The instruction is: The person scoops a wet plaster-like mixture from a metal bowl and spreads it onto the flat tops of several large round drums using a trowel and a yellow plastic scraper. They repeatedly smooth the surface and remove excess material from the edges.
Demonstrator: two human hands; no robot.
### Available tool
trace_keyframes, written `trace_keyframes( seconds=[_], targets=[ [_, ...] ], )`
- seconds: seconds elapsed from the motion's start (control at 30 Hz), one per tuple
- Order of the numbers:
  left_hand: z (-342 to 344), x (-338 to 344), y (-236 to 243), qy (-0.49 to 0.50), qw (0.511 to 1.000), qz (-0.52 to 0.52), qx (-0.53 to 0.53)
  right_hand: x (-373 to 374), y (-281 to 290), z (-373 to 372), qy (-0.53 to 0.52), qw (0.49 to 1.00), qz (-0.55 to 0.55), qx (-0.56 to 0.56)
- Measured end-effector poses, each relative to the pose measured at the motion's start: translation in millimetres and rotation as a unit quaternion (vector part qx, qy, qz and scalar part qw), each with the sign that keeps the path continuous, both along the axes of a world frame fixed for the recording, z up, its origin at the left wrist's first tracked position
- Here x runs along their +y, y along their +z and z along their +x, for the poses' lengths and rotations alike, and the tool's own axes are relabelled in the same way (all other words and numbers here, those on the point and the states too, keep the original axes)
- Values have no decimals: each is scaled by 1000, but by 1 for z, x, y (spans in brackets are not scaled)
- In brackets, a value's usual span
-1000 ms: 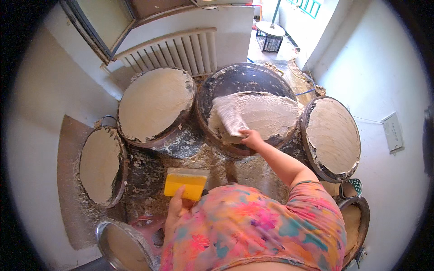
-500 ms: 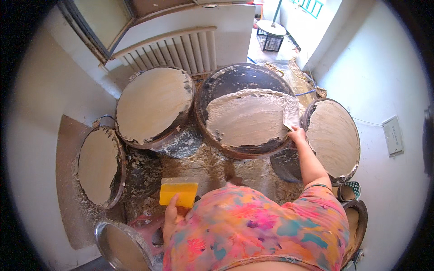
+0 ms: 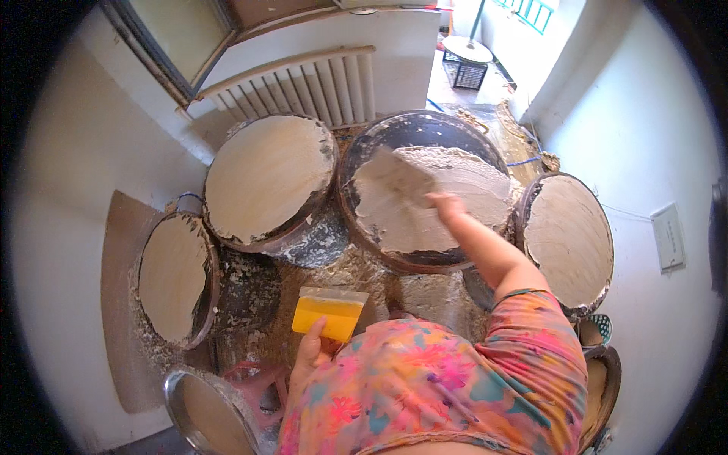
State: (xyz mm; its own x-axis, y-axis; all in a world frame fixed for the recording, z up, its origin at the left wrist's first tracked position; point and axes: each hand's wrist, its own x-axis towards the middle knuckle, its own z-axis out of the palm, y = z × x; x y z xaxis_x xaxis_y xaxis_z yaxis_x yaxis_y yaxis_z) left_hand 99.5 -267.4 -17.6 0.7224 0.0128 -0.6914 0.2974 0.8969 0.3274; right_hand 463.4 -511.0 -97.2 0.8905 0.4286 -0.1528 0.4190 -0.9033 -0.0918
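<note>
My left hand (image 3: 309, 347) grips a yellow scraper (image 3: 338, 317) with a pale, see-through edge, held low in front of my body. My right hand (image 3: 447, 206) reaches out over the big dark round tub (image 3: 413, 125) at the centre. It is closed on a paste-coated scraper (image 3: 398, 179), its flat blade smeared by motion. Thick beige paste (image 3: 402, 227) lies in the tub, with a ridged far edge and dark tub wall bare beyond it. I cannot tell whether the blade touches the paste.
Paste-filled tubs surround the central one: a large tub (image 3: 269, 182) to its left, a smaller tub (image 3: 174, 280) farther left, another (image 3: 569, 239) at right. A metal basin (image 3: 208, 417) stands lower left by a pink stool (image 3: 262, 379). A radiator (image 3: 303, 95) lines the back wall.
My right hand has swept the scraper leftward from the tub's right edge to above its middle-left. My left hand with the yellow scraper has shifted slightly right. The whole view has shifted a little.
</note>
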Motion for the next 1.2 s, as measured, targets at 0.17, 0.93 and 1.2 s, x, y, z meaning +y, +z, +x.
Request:
trace_keyframes(
  seconds=[0.17, 0.93, 1.2],
  targets=[
    [-13, 9, -1, 7, 999, 38, 9, -150, -19, 16, -251, 967, 50, -17],
    [12, 11, 2, 34, 998, 56, 12, -58, -2, 75, -73, 995, -3, -63],
    [13, 16, 11, 25, 998, 62, 16, -145, -33, 57, -442, 739, 489, 138]
  ],
)
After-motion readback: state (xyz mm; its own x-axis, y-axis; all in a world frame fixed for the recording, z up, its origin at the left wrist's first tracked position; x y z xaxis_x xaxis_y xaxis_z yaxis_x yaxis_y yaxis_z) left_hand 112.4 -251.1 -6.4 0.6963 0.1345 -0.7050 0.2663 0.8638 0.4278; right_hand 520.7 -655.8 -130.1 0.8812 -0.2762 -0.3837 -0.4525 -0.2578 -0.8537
